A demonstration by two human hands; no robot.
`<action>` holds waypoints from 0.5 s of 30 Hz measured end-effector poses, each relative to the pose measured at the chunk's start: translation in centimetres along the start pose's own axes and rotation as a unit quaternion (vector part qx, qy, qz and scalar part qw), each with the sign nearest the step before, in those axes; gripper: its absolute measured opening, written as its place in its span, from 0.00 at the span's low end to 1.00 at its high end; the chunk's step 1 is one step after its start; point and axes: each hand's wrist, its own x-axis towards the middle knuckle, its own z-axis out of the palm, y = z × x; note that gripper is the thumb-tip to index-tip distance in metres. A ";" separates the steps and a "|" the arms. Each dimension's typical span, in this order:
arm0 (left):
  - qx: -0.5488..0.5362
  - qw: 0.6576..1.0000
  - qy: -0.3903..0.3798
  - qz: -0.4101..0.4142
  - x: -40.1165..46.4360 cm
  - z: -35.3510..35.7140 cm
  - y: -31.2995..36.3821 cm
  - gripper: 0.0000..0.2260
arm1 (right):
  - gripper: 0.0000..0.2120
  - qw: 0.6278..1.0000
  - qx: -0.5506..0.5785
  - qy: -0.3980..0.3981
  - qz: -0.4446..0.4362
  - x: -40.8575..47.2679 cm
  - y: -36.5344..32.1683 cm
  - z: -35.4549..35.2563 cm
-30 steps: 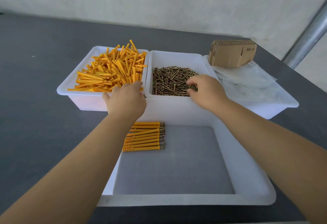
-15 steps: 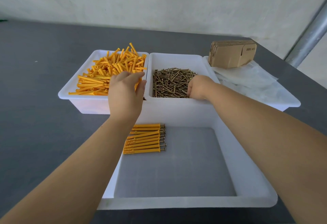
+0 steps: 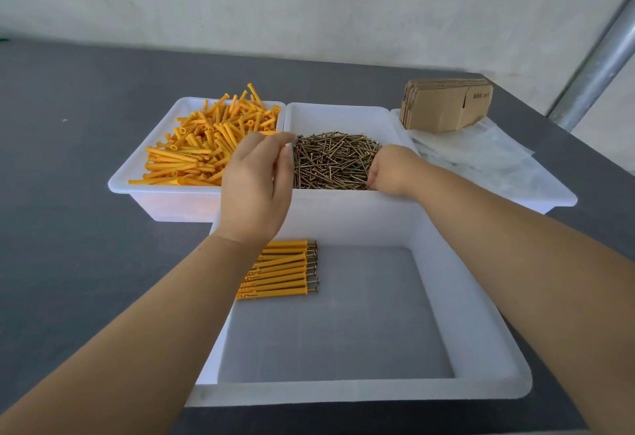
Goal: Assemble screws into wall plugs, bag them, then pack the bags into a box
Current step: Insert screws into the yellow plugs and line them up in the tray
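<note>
Loose orange wall plugs (image 3: 202, 149) fill the back left white tray (image 3: 123, 189). Brass screws (image 3: 330, 160) lie heaped in the middle white tray (image 3: 338, 111). My left hand (image 3: 256, 187) hovers over the rim between these two trays, fingers loosely curved; whether a plug is pinched at the fingertips is unclear. My right hand (image 3: 391, 173) is curled with its fingertips buried in the right side of the screw pile. Several assembled plugs with screws (image 3: 281, 273) lie in a neat row in the near tray's (image 3: 343, 391) back left corner.
Flat cardboard boxes (image 3: 445, 108) are stacked at the back right, on clear plastic bags (image 3: 481, 156) in a third white tray (image 3: 563, 199). A metal pole (image 3: 601, 56) slants up at the right. The table (image 3: 68, 228) is dark grey.
My left hand has lifted out of the plug tray and shifted right to the rim. My right hand has curled tighter and dug into the screws.
</note>
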 end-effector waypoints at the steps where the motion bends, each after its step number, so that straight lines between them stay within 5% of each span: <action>1: 0.002 1.000 -0.009 0.002 -0.1 0.1 0.1 0.12 | 0.12 0.998 -0.058 -0.001 -0.014 0.1 -0.1 -0.1; 5: 0.000 0.999 -0.039 0.005 -0.2 0.1 0.3 0.10 | 0.06 0.982 -0.157 0.103 0.037 -0.9 0.3 -2.1; 7: 0.003 0.999 -0.051 0.005 -0.3 0.3 0.3 0.11 | 0.08 0.981 -0.088 0.166 0.055 -1.3 1.0 -2.9; 9: 0.003 0.998 -0.060 0.003 -0.3 0.4 0.3 0.11 | 0.04 0.974 0.164 0.154 0.014 -2.5 1.0 -3.0; 11: -0.001 0.997 -0.071 0.007 -0.4 0.6 0.3 0.11 | 0.06 0.895 0.441 0.062 -0.015 -4.6 -0.3 -2.4; 15: -0.022 0.992 -0.123 0.010 -0.9 0.9 0.6 0.08 | 0.09 0.776 0.627 -0.010 -0.065 -7.2 -2.0 -0.1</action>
